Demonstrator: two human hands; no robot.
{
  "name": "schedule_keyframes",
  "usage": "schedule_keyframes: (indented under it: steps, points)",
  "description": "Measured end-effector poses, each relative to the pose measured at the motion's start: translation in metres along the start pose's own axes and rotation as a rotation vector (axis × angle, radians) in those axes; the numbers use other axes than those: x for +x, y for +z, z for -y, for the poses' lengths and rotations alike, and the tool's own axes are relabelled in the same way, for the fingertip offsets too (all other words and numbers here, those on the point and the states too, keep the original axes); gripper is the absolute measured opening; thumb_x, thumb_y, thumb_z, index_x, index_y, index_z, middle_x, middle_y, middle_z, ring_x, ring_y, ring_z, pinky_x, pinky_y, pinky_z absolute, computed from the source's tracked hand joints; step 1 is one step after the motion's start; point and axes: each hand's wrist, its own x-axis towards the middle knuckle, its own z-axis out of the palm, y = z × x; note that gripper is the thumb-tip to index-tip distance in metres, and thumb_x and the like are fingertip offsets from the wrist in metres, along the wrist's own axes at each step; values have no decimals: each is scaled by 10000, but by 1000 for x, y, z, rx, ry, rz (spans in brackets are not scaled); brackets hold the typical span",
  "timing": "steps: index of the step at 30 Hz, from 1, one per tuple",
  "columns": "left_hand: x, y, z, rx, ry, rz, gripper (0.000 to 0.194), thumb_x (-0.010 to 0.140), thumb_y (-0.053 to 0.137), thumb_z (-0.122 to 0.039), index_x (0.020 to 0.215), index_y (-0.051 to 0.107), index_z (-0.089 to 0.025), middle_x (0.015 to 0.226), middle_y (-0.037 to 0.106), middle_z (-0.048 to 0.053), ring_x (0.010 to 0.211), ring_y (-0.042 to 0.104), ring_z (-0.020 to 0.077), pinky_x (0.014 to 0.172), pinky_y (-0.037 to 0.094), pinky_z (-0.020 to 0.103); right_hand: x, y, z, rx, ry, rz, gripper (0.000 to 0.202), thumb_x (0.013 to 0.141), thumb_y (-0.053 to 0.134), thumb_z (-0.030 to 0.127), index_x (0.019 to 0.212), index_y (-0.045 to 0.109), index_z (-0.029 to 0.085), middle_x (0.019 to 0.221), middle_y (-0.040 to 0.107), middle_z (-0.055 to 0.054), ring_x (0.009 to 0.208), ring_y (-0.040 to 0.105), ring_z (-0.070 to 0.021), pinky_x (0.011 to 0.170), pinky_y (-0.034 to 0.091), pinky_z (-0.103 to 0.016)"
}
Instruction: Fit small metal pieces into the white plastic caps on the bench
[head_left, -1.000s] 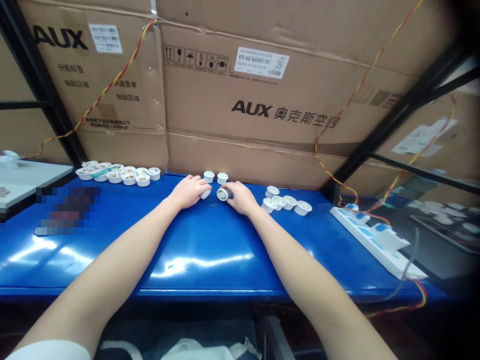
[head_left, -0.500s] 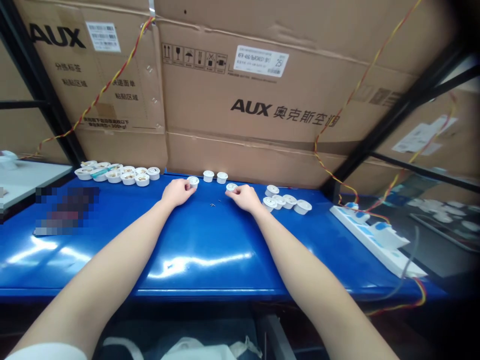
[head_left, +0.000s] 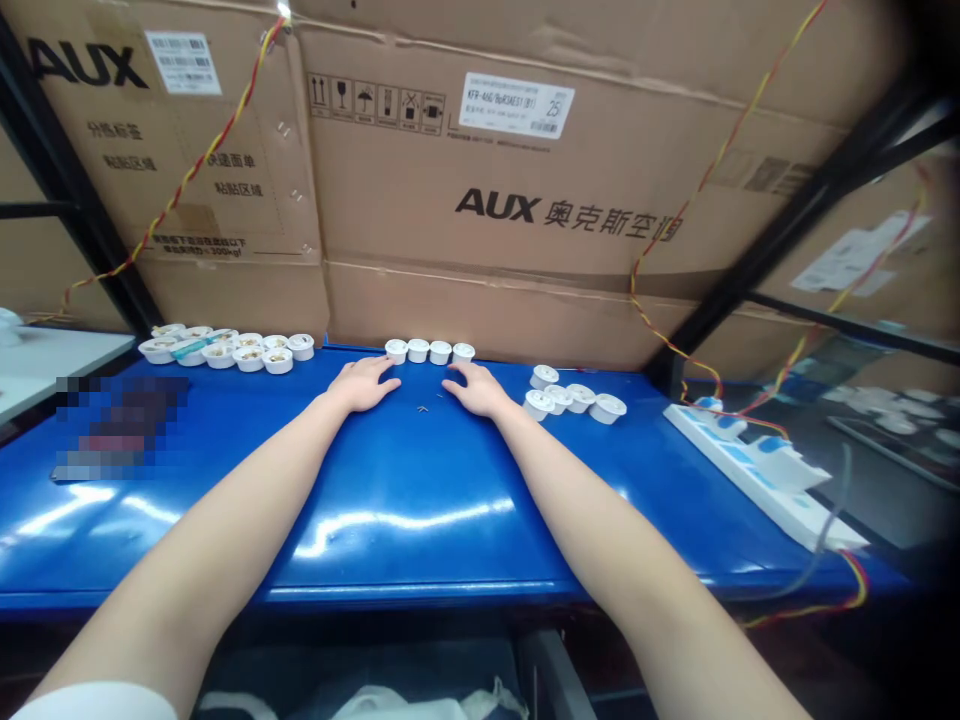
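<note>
Several small white round cups stand side by side in a row at the back of the blue table (head_left: 405,470). My left hand (head_left: 366,384) is open beside the leftmost cup (head_left: 395,352), its fingertips at or very near the cup's side. On the other side, my right hand (head_left: 474,390) is open, thumb and fingers apart, just in front of the rightmost cup (head_left: 463,353). Neither hand grips anything. Between the hands lie a few tiny thin pieces (head_left: 422,408), too small to name.
Left, several white cups (head_left: 278,360) with small contents stand grouped, a teal strip (head_left: 202,343) across some. More white cups (head_left: 607,408) cluster right of my right hand. A white power strip (head_left: 757,470) lies at the right edge. A cardboard box (head_left: 390,220) walls the back.
Both hands have set their cups at the ends of the row and let go. The fingers have opened, and the cups now line up with the two middle ones.
</note>
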Motion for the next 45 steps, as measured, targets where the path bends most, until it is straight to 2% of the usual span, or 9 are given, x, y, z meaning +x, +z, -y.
schedule_keyframes:
  steps: [4, 8, 12, 16, 23, 29, 36, 41, 45]
  points:
    - [1, 3, 4, -13, 12, 14, 622, 940, 362, -557, 1469, 414, -234, 1561, 360, 68, 1447, 316, 276, 1187, 237, 449, -9, -11, 11, -89, -7, -88, 407, 928, 508, 436, 1250, 604, 206, 1293, 609, -93, 1186, 533, -263, 1021, 403, -369]
    - [0, 6, 8, -62, 54, -58, 539, 943, 378, -502, 1386, 512, -226, 1482, 485, 67, 1374, 433, 262, 1156, 316, 400, -21, -28, 14, -263, 178, -223, 504, 907, 511, 480, 1321, 544, 194, 1384, 519, -140, 1256, 451, -326, 1046, 357, -442]
    - [-5, 6, 5, -96, 138, -132, 399, 944, 375, -368, 1224, 617, -218, 1321, 617, 64, 1233, 556, 244, 1085, 410, 381, -26, -40, -8, -344, 444, -174, 677, 908, 447, 566, 1440, 418, 148, 1533, 323, -192, 1415, 248, -379, 1121, 219, -508]
    - [-6, 7, 3, -96, 188, -135, 365, 940, 383, -349, 1186, 624, -229, 1283, 628, 62, 1201, 567, 238, 1076, 419, 380, -25, -41, -32, -336, 576, -82, 719, 905, 402, 610, 1435, 416, 124, 1518, 330, -229, 1424, 245, -387, 1108, 217, -525]
    - [-7, 7, 4, -118, 195, -115, 352, 940, 387, -368, 1142, 644, -239, 1261, 627, 62, 1198, 558, 237, 1078, 413, 392, -25, -38, -35, -309, 490, -127, 650, 889, 454, 589, 1284, 546, 80, 1320, 504, -276, 1274, 439, -405, 1040, 314, -510]
    - [-8, 5, 2, -109, 184, -98, 335, 928, 414, -368, 1133, 649, -243, 1264, 625, 59, 1209, 546, 243, 1083, 403, 400, -20, -34, -34, -249, 434, -238, 607, 886, 482, 576, 1256, 562, 102, 1259, 525, -248, 1185, 477, -387, 946, 411, -490]
    - [-9, 4, 0, -103, 177, -90, 317, 918, 431, -354, 1117, 651, -244, 1263, 616, 60, 1208, 543, 244, 1080, 402, 401, -19, -35, -24, -73, -17, -259, 333, 902, 524, 386, 1159, 620, 198, 1188, 584, -102, 1130, 523, -246, 988, 419, -343]
    - [-8, 4, 1, -100, 176, -87, 303, 911, 445, -347, 1114, 650, -253, 1262, 611, 54, 1197, 547, 241, 1072, 408, 395, -23, -44, -15, -144, 231, -169, 656, 828, 596, 561, 1371, 480, 210, 1389, 453, -174, 1231, 462, -366, 968, 427, -462]
    - [-9, 4, 1, -105, 179, -93, 298, 904, 458, -347, 1106, 655, -252, 1260, 611, 61, 1189, 549, 252, 1064, 413, 404, -25, -44, -13, -163, 464, 15, 677, 881, 485, 610, 1429, 427, 218, 1402, 437, -222, 1204, 505, -415, 951, 416, -539]
